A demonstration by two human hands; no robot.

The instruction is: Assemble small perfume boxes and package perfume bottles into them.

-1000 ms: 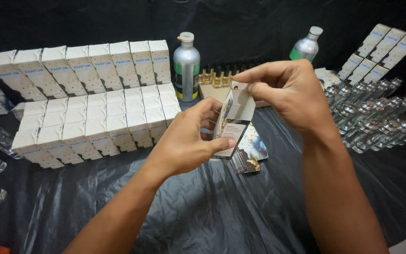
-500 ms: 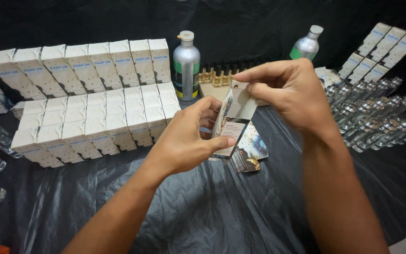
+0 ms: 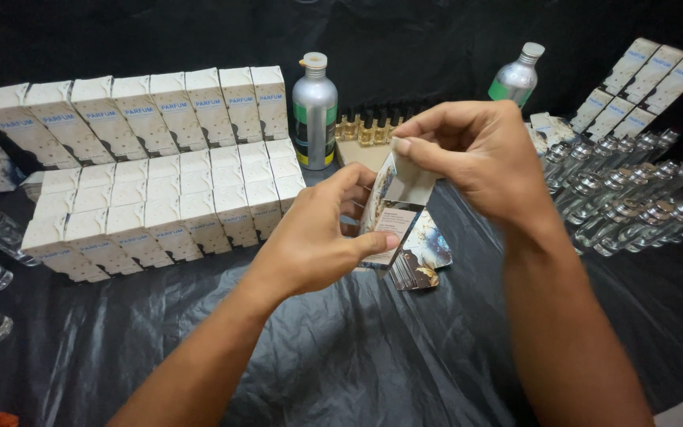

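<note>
Cardboard carton [image 3: 393, 217], frame centre | left hand [image 3: 318, 241] grips its body to steady it | right hand [image 3: 476, 158] pinches top flap | boxed rows [image 3: 167, 190] upper left.

Open black sheet [image 3: 341, 348] between the forearms and toward the near edge: free passage. Left side blocked by packed white boxes [image 3: 160, 198]; right by rows of lying glass bottles [image 3: 634, 198]. Straight ahead: metal bottle [image 3: 315, 111] and vial tray [image 3: 367, 134] behind the hands.
</note>
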